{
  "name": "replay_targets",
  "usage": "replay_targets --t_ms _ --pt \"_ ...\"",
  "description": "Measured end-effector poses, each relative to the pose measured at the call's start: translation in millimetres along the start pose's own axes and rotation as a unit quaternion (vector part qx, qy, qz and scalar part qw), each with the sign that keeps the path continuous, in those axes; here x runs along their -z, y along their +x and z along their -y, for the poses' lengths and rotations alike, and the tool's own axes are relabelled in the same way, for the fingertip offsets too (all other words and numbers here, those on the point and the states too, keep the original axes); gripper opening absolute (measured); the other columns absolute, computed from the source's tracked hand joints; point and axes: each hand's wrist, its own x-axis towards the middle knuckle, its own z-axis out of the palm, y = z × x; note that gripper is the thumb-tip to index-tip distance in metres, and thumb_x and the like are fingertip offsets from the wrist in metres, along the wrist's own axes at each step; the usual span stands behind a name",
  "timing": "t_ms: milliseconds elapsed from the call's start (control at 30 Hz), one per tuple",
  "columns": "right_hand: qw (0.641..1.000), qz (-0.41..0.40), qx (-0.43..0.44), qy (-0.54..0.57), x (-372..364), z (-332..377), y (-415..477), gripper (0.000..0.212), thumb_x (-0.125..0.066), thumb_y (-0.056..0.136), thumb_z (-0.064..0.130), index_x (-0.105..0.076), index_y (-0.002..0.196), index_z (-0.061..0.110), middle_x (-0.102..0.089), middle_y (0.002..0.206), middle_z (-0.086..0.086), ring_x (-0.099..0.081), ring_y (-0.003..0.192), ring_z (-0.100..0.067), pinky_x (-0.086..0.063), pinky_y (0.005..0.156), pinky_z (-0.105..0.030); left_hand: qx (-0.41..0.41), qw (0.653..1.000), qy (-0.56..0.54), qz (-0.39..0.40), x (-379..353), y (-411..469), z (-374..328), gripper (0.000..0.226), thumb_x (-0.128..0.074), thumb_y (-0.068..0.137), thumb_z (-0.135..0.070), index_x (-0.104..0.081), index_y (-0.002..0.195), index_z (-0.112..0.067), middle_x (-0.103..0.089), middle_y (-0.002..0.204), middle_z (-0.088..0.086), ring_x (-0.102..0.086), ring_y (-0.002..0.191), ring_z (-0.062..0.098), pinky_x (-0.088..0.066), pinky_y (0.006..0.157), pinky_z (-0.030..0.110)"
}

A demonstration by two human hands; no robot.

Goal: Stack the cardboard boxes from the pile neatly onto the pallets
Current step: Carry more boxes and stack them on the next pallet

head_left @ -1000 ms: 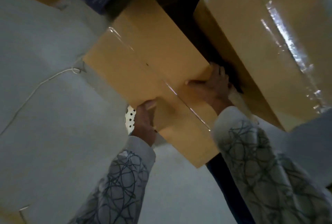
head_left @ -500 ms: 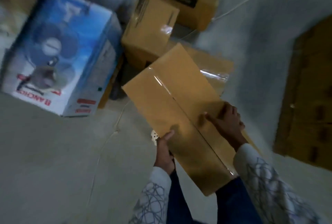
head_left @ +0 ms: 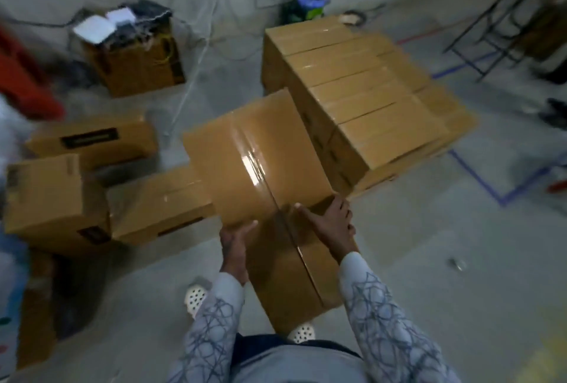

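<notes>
I hold a long taped cardboard box [head_left: 254,161] in front of my body, tilted away from me. My left hand [head_left: 234,244] grips its left side and my right hand [head_left: 331,226] grips its right edge near the tape seam. Beyond it, to the right, stands a stack of cardboard boxes [head_left: 362,91] laid in neat rows; the pallet under it is hidden. To the left, loose boxes of the pile [head_left: 159,201] lie on the floor.
An open box with cables [head_left: 135,45] stands at the back left. Blue tape lines [head_left: 478,180] mark the concrete floor on the right. Folding metal legs [head_left: 497,23] are at the back right. Something red [head_left: 21,75] blurs at the left edge.
My view has swung round from the pile and the blue fan box to the stack. The box stays in both hands and now points toward the stacked boxes.
</notes>
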Motion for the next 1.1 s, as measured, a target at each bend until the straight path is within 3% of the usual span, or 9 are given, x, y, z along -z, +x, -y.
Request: replay_targets --t_ms 133,200,333,467,667,767,900,1000,1100 --pt "0.991 -0.060 -0.093 0.079 66.9 -68.9 0.7 0.126 -0.069 0.069 0.085 -0.014 0.159 0.016 -0.018 0.164 -0.007 -0.020 0.150 -0.038 -0.018 0.117 -0.067 -0.028 0.993 0.101 0.062 -78.5 2.1 29.4 0.117 -0.094 0.042 -0.062 -0.042 0.144 -0.037 -0.059 0.141 -0.001 -0.056 0.129 0.031 -0.044 0.110 0.060" --pt "0.980 -0.091 -0.136 0.117 91.3 -97.0 2.2 0.126 -0.070 0.067 0.084 -0.016 0.158 0.016 -0.019 0.163 -0.008 -0.021 0.149 -0.038 -0.020 0.115 -0.067 -0.031 0.984 0.147 0.098 -118.7 -6.9 31.6 0.125 -0.092 0.044 -0.062 -0.031 0.151 -0.037 -0.048 0.152 0.000 -0.047 0.137 0.033 -0.041 0.112 0.061" --pt "0.953 -0.149 -0.213 0.153 137.1 -150.2 8.7 0.127 -0.071 0.066 0.084 -0.017 0.158 0.015 -0.021 0.163 -0.010 -0.024 0.147 -0.039 -0.022 0.115 -0.066 -0.038 0.962 0.212 0.166 -198.3 -27.6 46.3 0.103 -0.087 0.069 -0.048 -0.028 0.153 -0.036 -0.045 0.149 -0.003 -0.041 0.139 0.033 -0.036 0.115 0.059" --pt "0.923 -0.212 -0.272 0.174 184.4 -189.3 33.8 0.128 -0.072 0.065 0.084 -0.018 0.158 0.014 -0.022 0.162 -0.010 -0.024 0.147 -0.040 -0.021 0.115 -0.065 -0.018 0.941 0.236 0.242 -269.7 -22.5 69.7 0.106 -0.089 0.063 -0.047 -0.031 0.152 -0.036 -0.049 0.150 0.000 -0.048 0.133 0.032 -0.039 0.113 0.060" --pt "0.875 -0.277 -0.334 0.212 249.6 -227.1 93.2 0.132 -0.072 0.065 0.084 -0.015 0.159 0.013 -0.020 0.164 -0.011 -0.023 0.148 -0.039 -0.024 0.114 -0.065 -0.002 0.904 0.266 0.335 -406.1 18.1 80.2 0.075 -0.083 0.079 -0.029 -0.042 0.141 -0.025 -0.058 0.128 -0.001 -0.052 0.127 0.029 -0.040 0.111 0.055" --pt "0.845 -0.301 -0.362 0.254 281.6 -233.7 126.4 0.132 -0.073 0.067 0.083 -0.011 0.161 0.012 -0.016 0.166 -0.011 -0.019 0.150 -0.039 -0.023 0.116 -0.066 -0.016 0.875 0.302 0.378 -476.7 37.1 72.0 0.083 -0.085 0.077 -0.031 -0.042 0.147 -0.026 -0.055 0.141 0.000 -0.050 0.132 0.028 -0.041 0.112 0.056" --pt "0.812 -0.321 -0.366 0.323 314.1 -240.6 165.1 0.129 -0.076 0.070 0.077 -0.011 0.161 0.012 -0.014 0.166 -0.008 -0.017 0.151 -0.038 -0.024 0.119 -0.063 -0.061 0.847 0.334 0.409 -565.6 54.1 60.4 0.107 -0.087 0.074 -0.037 -0.026 0.161 -0.027 -0.036 0.162 0.003 -0.036 0.146 0.030 -0.036 0.116 0.054" --pt "0.776 -0.330 -0.376 0.384 336.6 -258.5 195.2 0.126 -0.078 0.070 0.074 -0.015 0.159 0.012 -0.019 0.161 -0.007 -0.022 0.147 -0.037 -0.030 0.118 -0.061 -0.113 0.805 0.390 0.432 -634.0 57.0 60.0 0.115 -0.084 0.061 -0.058 -0.029 0.158 -0.033 -0.041 0.159 0.000 -0.038 0.144 0.030 -0.031 0.118 0.061" --pt "0.751 -0.333 -0.390 0.416 366.6 -283.4 231.6 0.125 -0.079 0.070 0.072 -0.016 0.158 0.008 -0.020 0.160 -0.009 -0.023 0.145 -0.037 -0.033 0.118 -0.056 -0.174 0.764 0.455 0.423 -707.7 60.2 71.7 0.102 -0.081 0.069 -0.059 -0.031 0.156 -0.037 -0.043 0.157 -0.004 -0.034 0.144 0.030 -0.025 0.119 0.061"
